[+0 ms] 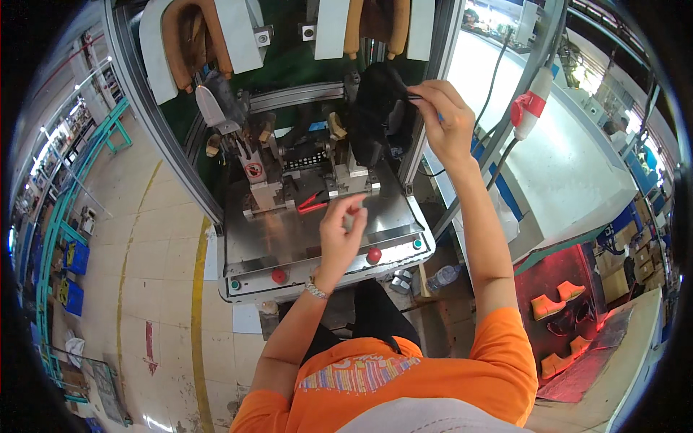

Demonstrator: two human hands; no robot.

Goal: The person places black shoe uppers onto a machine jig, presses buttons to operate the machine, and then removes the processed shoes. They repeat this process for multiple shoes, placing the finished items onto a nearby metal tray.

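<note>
A black shoe upper (379, 108) sits over the right-hand post of a shoe-shaping machine. At its upper right edge, my right hand (446, 119) has thumb and fingers pinched on the material. My left hand (341, 227) is over the machine's metal plate (289, 234), its thumb and index finger apart and nothing between them. Just beyond it lies a small red-handled tool (312, 205). On the left-hand post, a pale heel-shaped form (210, 108) stands bare. Part of the shoe upper is too dark to make out.
Brown padded clamps (198, 43) with white sides hang above the posts. Red buttons (373, 255) and green ones (417, 245) line the machine's front edge. A red-and-white plug (529, 105) hangs at right, by a white machine (563, 166). Shoe pieces (548, 307) lie under red light.
</note>
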